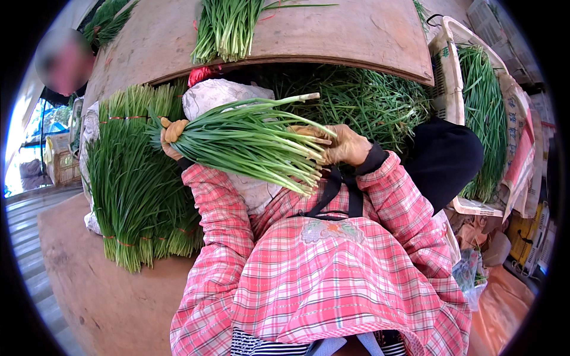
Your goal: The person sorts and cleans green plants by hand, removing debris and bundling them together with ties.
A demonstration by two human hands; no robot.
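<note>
A loose bunch of garlic chives [237, 133] lies sideways in front of me, its green leaves to the left and pale cut stem ends to the right. My left hand [173, 135] is closed around the leafy end, fingers wrapped over the top. At the stem ends, my right hand [341, 144] grips some of the stalks; part of its fingers is hidden among them. One thick pale stem sticks out above the others. Just left of my left arm, tied chive bundles [136, 184] lie side by side with red bands around them.
A wooden board [332, 35] spans the far side, with another chive bundle [228, 29] on it. Loose greens [362, 104] fill the space under its edge. At right stands a white plastic crate [452, 77] holding more chives [480, 118]. A person [65, 62] is at far left.
</note>
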